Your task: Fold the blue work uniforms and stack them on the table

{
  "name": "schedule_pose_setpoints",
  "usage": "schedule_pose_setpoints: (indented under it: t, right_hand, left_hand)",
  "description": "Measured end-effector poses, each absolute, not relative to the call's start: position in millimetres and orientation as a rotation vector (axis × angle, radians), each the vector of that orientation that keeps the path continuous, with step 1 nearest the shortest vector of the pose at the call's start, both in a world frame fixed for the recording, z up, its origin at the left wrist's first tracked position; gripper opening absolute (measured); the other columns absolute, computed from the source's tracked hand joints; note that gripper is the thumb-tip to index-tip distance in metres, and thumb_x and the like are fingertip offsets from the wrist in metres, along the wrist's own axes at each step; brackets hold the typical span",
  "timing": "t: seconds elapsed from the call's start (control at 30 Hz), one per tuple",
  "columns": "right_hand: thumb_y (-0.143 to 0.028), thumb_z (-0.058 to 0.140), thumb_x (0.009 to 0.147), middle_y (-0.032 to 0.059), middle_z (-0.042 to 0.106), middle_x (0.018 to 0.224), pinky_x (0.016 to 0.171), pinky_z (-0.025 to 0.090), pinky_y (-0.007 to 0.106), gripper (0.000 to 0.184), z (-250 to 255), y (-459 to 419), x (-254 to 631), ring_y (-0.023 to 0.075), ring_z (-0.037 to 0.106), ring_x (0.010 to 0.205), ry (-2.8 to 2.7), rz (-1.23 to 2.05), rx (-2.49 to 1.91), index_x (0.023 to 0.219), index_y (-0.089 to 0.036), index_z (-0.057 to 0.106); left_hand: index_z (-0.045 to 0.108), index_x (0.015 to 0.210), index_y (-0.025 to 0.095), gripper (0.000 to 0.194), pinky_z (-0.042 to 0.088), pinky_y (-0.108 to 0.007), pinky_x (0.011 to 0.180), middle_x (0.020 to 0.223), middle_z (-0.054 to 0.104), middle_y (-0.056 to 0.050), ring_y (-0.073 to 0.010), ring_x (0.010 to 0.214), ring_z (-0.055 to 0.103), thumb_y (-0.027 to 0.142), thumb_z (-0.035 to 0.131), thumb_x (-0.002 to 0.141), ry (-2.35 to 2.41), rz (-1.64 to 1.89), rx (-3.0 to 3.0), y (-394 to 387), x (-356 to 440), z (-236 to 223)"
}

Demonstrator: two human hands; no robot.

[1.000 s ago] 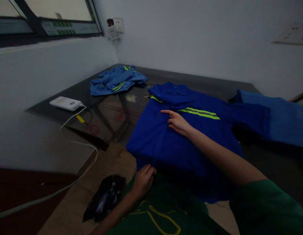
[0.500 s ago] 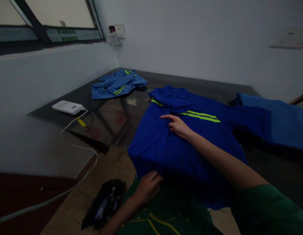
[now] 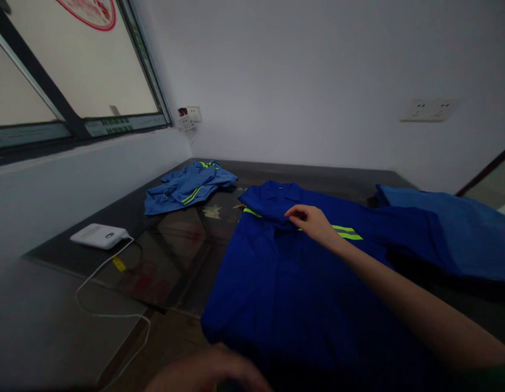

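A dark blue work jacket (image 3: 252,283) with a collar and yellow-green reflective stripes lies spread over the table, its lower part towards me. My right hand (image 3: 313,222) is over its chest, just below the collar and partly in front of a stripe. The fingers are loosely bent, thumb and index a little apart, and nothing shows between them. Whether they touch the cloth I cannot tell. At the bottom edge my left hand (image 3: 211,370) is blurred and partly cut off, near the jacket's lower left edge. Its fingers are not clear.
On the dark table (image 3: 252,170), a crumpled lighter blue garment (image 3: 187,188) with stripes lies at back left. A white device (image 3: 99,236) with a white cable (image 3: 89,310) sits at the left edge. Folded blue cloth (image 3: 476,234) lies right. Walls and a window (image 3: 109,71) border the table.
My view has tilted up. My right hand has moved up the jacket towards the collar, its pointing index finger now bent. My left hand has dropped to the bottom edge of view.
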State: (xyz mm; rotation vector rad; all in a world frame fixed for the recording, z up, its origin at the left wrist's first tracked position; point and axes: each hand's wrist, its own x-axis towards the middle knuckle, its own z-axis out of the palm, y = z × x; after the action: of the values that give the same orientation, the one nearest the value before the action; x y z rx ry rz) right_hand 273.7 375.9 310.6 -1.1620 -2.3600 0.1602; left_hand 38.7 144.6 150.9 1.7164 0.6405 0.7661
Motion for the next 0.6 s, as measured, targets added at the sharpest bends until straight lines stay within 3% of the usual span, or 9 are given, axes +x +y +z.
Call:
schedule_pose_setpoints:
  t: [0.07,0.13,0.23,0.33,0.43,0.5,0.6]
  right_hand:
    - [-0.017,0.058,0.082,0.0072,0.068,0.097,0.082,0.048,0.034,0.018,318.7,390.4,270.2,0.0209,0.061,0.092,-2.378,-0.136,-1.146,0.096,-0.019,0.069]
    - [-0.021,0.059,0.083,0.0101,0.066,0.109,0.091,0.046,0.039,0.022,323.1,409.8,268.8,0.025,0.057,0.106,-2.403,-0.322,-1.194,0.104,-0.02,0.067]
    - [-0.029,0.057,0.088,0.0118,0.066,0.115,0.096,0.043,0.039,0.026,325.3,443.0,274.7,0.025,0.057,0.111,-2.422,-0.269,-1.388,0.11,-0.019,0.066]
    - [-0.038,0.057,0.089,0.0143,0.068,0.11,0.091,0.045,0.036,0.031,324.4,467.2,288.8,0.026,0.063,0.103,-2.383,0.007,-1.631,0.107,-0.016,0.068]
    - [-0.043,0.06,0.085,0.0146,0.069,0.105,0.086,0.047,0.034,0.033,318.4,475.1,304.5,0.0264,0.065,0.097,-2.355,0.282,-1.679,0.101,-0.015,0.069]
    - [-0.04,0.062,0.084,0.0125,0.069,0.108,0.088,0.047,0.034,0.03,311.1,474.3,312.9,0.025,0.064,0.099,-2.336,0.469,-1.573,0.1,-0.016,0.069]
    - [-0.033,0.066,0.078,0.0097,0.068,0.112,0.09,0.046,0.036,0.03,300.4,471.7,320.9,0.0245,0.061,0.105,-2.224,0.684,-1.432,0.104,-0.018,0.068]
  left_hand:
    - [0.068,0.103,0.02,0.032,0.052,-0.026,0.067,0.081,0.071,-0.005,-0.0151,0.067,0.066,0.043,0.049,0.092,0.464,1.059,1.585,186.8,21.4,190.6]
    - [0.067,0.095,0.018,0.022,0.051,-0.026,0.072,0.075,0.068,-0.004,-0.0148,0.071,0.064,0.034,0.053,0.09,0.674,1.46,1.474,250.3,12.0,219.9]
    - [0.065,0.099,0.017,0.021,0.05,-0.031,0.081,0.094,0.067,-0.006,-0.0178,0.088,0.062,0.019,0.053,0.082,1.023,1.773,1.471,360.5,6.2,236.7]
    - [0.064,0.109,0.016,0.044,0.045,-0.038,0.095,0.105,0.063,-0.008,-0.0203,0.099,0.058,0.003,0.048,0.071,1.424,1.725,1.702,450.6,2.0,227.2]
    - [0.062,0.12,0.018,0.059,0.038,-0.043,0.103,0.119,0.057,-0.011,-0.0245,0.113,0.051,-0.001,0.05,0.066,1.606,1.52,2.01,507.8,-4.9,211.1]
    - [0.066,0.116,0.019,0.054,0.034,-0.046,0.105,0.127,0.052,-0.012,-0.0268,0.119,0.048,0.002,0.053,0.066,1.54,1.384,2.175,534.5,-10.8,206.8]
    - [0.072,0.088,0.017,0.025,0.03,-0.046,0.108,0.129,0.054,-0.011,-0.0273,0.121,0.047,0.011,0.057,0.069,1.343,1.254,2.291,567.2,-19.0,216.1]
